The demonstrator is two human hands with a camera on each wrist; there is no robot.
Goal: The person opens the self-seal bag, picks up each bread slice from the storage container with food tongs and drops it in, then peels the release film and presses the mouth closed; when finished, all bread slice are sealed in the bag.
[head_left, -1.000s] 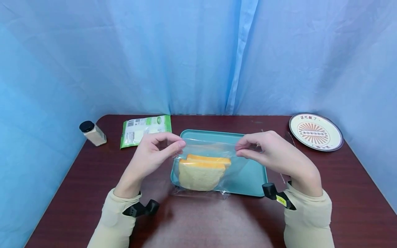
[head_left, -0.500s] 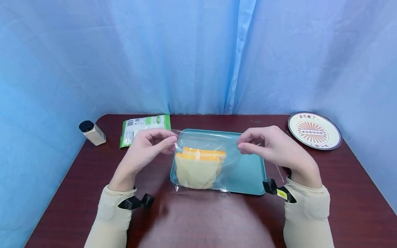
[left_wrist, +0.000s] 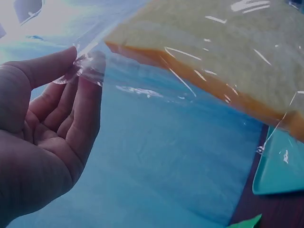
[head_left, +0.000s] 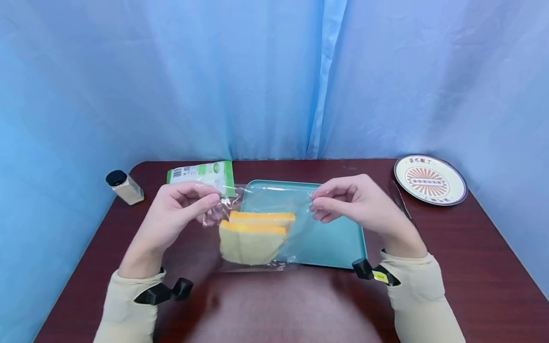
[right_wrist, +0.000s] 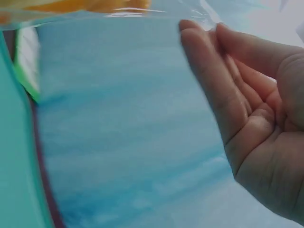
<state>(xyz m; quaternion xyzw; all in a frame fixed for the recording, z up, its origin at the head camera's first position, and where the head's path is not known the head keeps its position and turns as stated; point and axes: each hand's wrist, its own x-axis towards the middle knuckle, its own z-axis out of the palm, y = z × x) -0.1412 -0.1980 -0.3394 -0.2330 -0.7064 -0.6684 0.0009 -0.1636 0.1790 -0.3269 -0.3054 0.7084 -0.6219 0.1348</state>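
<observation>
A clear plastic bag (head_left: 300,238) holds two bread slices (head_left: 253,243) with orange crusts, one partly behind the other. My left hand (head_left: 176,214) pinches the bag's upper left corner between thumb and forefinger; the left wrist view shows the film bunched at those fingertips (left_wrist: 90,61). At the bag's upper right, my right hand (head_left: 356,202) pinches the film with thumb and fingertips. The bag hangs between both hands, in front of the left part of a teal tray (head_left: 343,243). In the right wrist view, the bread's orange crust (right_wrist: 95,5) shows only along the top.
Behind my left hand lies a white and green packet (head_left: 214,174). A black-capped shaker jar (head_left: 128,189) stands at the far left. To the right are a patterned plate (head_left: 431,181) and a thin dark utensil (head_left: 401,202). A blue curtain (head_left: 266,85) hangs behind the table.
Both hands have shifted left with the bagged bread, the left hand farther. The hands are wider apart now, and more of the tray shows at the bag's right.
</observation>
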